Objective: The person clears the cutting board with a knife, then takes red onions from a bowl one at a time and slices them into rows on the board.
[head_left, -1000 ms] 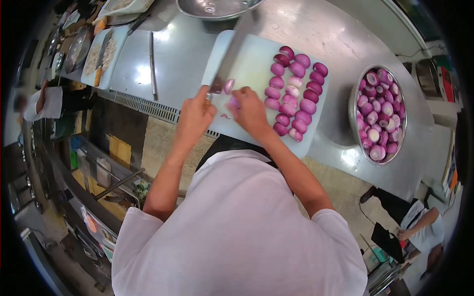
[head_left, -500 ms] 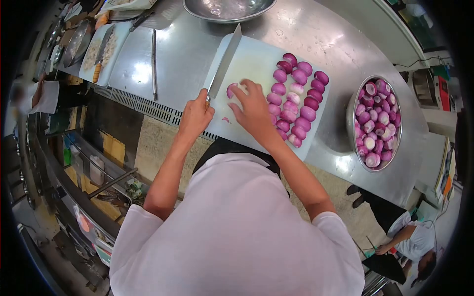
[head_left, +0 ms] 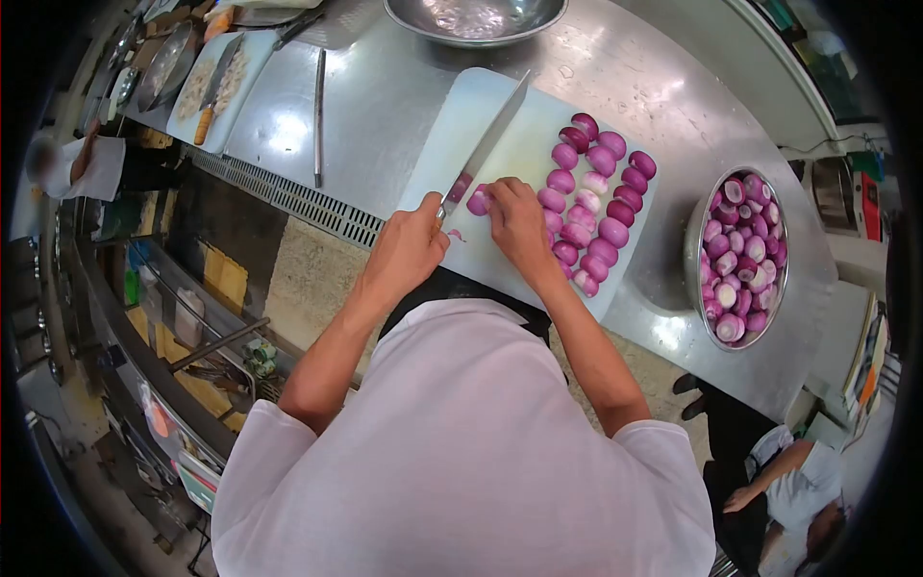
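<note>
My left hand (head_left: 409, 240) is closed round the handle of a large knife (head_left: 495, 133). Its blade slants up and to the right over the pale cutting board (head_left: 447, 125). Just right of the blade's lower part, a red onion (head_left: 478, 200) is pinched by the fingertips of my right hand (head_left: 519, 216). A small purple scrap (head_left: 456, 234) lies on the board below it. Several peeled red onions (head_left: 613, 231) stand in rows on the board's right side, a few partly hidden behind my right hand.
A metal bowl of onions (head_left: 697, 264) stands at right; another metal bowl (head_left: 471, 40) is at the top. A thin metal rod (head_left: 319, 120) lies left of the board. Farther left is a board with chopped food and a knife (head_left: 248, 72). People stand at far left and lower right.
My right hand has closed from spread fingers onto the onion. The knife blade has tilted further right, close beside the onion. The whole view has shifted slightly.
</note>
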The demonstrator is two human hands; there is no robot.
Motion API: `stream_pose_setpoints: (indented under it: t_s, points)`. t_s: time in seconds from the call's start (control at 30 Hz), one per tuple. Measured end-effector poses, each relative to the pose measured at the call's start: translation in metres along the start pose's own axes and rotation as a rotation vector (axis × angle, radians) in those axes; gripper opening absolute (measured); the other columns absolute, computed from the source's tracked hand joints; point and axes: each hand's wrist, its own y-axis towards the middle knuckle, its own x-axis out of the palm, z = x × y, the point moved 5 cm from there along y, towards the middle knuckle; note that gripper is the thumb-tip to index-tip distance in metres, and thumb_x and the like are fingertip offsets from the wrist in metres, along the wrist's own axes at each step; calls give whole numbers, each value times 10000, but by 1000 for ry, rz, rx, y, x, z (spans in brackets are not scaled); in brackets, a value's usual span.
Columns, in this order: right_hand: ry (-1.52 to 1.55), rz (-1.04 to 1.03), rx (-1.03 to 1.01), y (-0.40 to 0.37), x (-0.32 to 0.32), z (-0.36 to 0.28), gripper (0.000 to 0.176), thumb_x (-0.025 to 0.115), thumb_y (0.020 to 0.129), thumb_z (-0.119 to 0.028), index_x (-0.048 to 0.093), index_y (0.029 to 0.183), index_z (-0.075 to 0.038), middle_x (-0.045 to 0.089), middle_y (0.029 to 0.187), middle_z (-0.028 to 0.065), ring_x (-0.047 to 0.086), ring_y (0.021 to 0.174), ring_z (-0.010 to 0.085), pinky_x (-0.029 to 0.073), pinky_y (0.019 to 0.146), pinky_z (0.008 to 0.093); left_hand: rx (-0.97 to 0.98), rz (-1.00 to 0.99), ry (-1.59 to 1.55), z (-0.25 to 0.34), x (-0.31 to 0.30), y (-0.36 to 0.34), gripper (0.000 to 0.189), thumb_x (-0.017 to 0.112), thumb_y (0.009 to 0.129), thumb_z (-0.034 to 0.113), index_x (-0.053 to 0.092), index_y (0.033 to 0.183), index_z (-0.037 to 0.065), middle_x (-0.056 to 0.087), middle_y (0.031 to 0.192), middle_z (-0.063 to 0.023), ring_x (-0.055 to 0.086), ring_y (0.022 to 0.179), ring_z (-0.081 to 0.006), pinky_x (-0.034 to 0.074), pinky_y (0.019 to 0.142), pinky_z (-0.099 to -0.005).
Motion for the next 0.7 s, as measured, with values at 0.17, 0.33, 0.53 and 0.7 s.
stream_pose_setpoints:
  t_s: [0.17, 0.33, 0.53, 0.7]
  points:
    - [-4, -52, 63, 5, 1, 0, 137, 559, 837, 7, 636, 949, -7, 607, 929, 156, 606, 860, 368, 504, 720, 445, 55, 23, 48, -10, 37, 20, 246, 605, 800, 21, 452, 985, -33, 573, 674, -239, 574, 679, -462, 439, 616, -491]
    - [9, -41, 54, 3, 2, 4, 112, 534, 853, 0, 622, 921, -6, 590, 897, 175, 606, 837, 387, 498, 708, 465, 67, 17, 30, 4, 26, 19, 264, 617, 799, 20, 455, 1003, -17, 599, 704, -251, 598, 729, -469, 451, 630, -509]
    - [16, -11, 46, 1, 1, 4, 88, 534, 854, -4, 607, 902, 8, 587, 883, 188, 606, 813, 398, 497, 688, 470, 68, -8, 53, 0, 45, 24, 219, 584, 805, 14, 465, 984, -29, 604, 704, -258, 604, 731, -475, 452, 626, -527]
    - [51, 7, 32, 1, 3, 8, 74, 537, 855, -5, 603, 885, 12, 588, 875, 191, 604, 804, 403, 496, 680, 473, 65, -48, 83, 18, 25, 14, 214, 574, 802, 5, 480, 985, -52, 614, 708, -263, 608, 741, -484, 458, 640, -544]
